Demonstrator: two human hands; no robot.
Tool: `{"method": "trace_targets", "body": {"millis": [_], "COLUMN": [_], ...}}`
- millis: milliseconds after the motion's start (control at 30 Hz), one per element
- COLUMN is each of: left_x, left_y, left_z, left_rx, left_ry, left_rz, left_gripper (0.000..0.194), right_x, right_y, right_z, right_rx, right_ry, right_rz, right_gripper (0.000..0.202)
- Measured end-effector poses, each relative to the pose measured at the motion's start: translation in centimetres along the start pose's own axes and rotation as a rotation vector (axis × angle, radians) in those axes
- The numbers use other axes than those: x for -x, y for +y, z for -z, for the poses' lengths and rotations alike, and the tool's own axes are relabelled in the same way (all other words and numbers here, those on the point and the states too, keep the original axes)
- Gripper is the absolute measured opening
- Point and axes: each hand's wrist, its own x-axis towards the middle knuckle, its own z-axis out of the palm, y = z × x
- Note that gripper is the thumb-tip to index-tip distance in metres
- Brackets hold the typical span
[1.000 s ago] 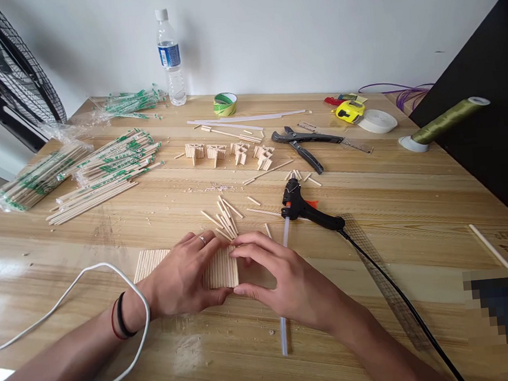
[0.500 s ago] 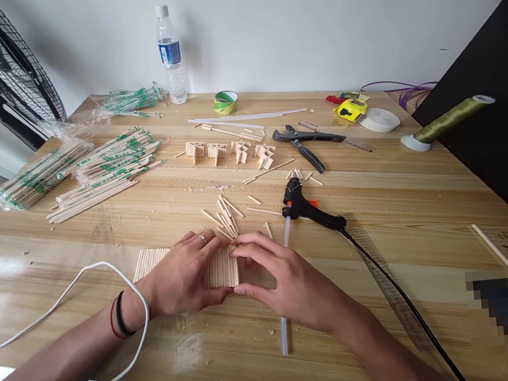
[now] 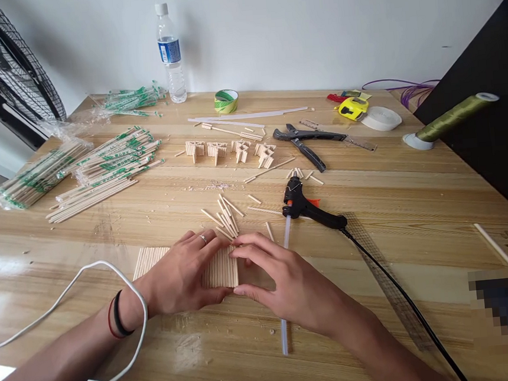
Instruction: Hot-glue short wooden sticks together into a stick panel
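Observation:
A flat panel of wooden sticks (image 3: 220,269), laid side by side, lies on the table. Across its middle rests my left hand (image 3: 183,271), thumb on the near edge and fingers on the far edge, hiding part of it. My right hand (image 3: 276,271) pinches the stick at the panel's right end between thumb and fingertips. Just beyond the fingers lie several loose short sticks (image 3: 226,216). A black hot glue gun (image 3: 297,198) with a clear glue stick (image 3: 284,336) in it lies to the right of my right hand.
Bundled wooden chopsticks (image 3: 113,158) lie at left. Small stick assemblies (image 3: 217,150), a cutter (image 3: 305,141) and green tape (image 3: 226,101) sit farther back, near a water bottle (image 3: 173,61). A white cable (image 3: 91,266) loops over my left wrist. A clear ruler (image 3: 391,291) lies under the gun's cord.
Both hands keep almost the same hold on the stick panel. The view has shifted very slightly; nothing else visibly moves.

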Motion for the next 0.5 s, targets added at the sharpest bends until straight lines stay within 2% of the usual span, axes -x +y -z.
{"method": "trace_targets", "body": {"millis": [500], "left_x": [-0.05], "left_y": [0.11], "left_z": [0.09], "left_rx": [-0.008], "left_ry": [-0.013], "left_rz": [0.006], "left_gripper": [0.056], "right_x": [0.11], "right_y": [0.03], "right_z": [0.02], "right_rx": [0.002], "right_ry": [-0.003], "right_rz": [0.003], "right_gripper": [0.042]}}
